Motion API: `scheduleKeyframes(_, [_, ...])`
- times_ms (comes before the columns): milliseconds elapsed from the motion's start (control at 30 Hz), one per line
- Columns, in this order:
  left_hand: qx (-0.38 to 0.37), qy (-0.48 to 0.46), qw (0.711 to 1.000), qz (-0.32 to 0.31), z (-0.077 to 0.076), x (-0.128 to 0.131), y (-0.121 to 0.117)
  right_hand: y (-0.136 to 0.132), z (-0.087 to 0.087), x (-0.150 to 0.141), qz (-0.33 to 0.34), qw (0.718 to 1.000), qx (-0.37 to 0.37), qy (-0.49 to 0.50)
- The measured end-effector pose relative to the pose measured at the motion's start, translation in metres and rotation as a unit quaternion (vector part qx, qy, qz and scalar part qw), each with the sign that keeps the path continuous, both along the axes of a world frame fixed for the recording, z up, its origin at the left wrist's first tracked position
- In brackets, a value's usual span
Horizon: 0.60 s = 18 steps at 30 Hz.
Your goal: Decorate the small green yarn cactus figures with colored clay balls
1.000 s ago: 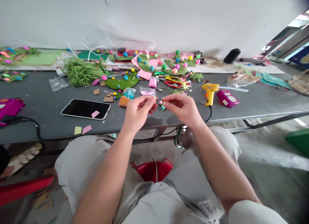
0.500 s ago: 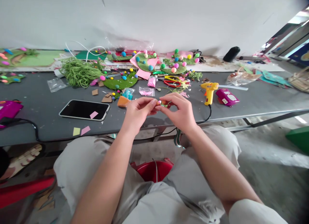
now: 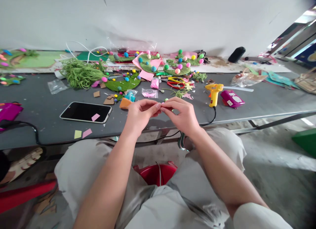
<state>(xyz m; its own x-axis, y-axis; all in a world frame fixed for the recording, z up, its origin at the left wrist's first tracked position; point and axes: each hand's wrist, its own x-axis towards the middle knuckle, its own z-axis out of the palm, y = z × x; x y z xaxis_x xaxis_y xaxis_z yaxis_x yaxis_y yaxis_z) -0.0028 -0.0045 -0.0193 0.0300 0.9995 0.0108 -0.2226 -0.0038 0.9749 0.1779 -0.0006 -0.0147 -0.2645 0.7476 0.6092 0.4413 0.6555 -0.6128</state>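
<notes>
My left hand [image 3: 140, 115] and my right hand [image 3: 182, 114] meet at the fingertips just above the table's front edge. Both pinch a small craft piece; a light green pom-pom [image 3: 166, 100] and a bit of pink show at the fingers, while the rest is hidden behind them. Just left of my left hand lies an orange scrap [image 3: 125, 103]. Beyond the hands are a small bag of pink bits [image 3: 149, 93] and red-handled pliers [image 3: 176, 84]. A yellow hot glue gun [image 3: 213, 93] stands to the right of my right hand.
On the grey table [image 3: 49, 133] a phone [image 3: 85, 112] lies at left, with paper scraps [image 3: 87, 133] near the edge. Behind are green yarn [image 3: 80, 73] and leaf shapes with pom-poms [image 3: 124, 83]. A purple packet [image 3: 232, 99] sits beside the glue gun, whose black cord [image 3: 214, 118] hangs over the edge.
My fingertips have drawn closer together, and my right fingers now cover more of the small piece. The green strands seen between the hands before are mostly hidden.
</notes>
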Motion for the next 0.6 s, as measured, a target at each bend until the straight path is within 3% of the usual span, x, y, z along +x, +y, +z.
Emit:
scheduleKeyframes(167, [0.002,-0.007,1.0,0.028,0.004,-0.004,-0.001,0.006,0.004,0.008,-0.03,0.998,-0.023,0.04])
scheduleKeyframes(333, [0.003,0.004,1.0,-0.003,0.001,-0.003,-0.001,0.003,0.002,0.002,0.039,0.995,-0.065,0.07])
scheduleKeyframes(600, [-0.012,0.029,0.999,-0.02,-0.001,-0.003,0.0,0.0,0.002,-0.002,0.013,0.999,-0.028,0.018])
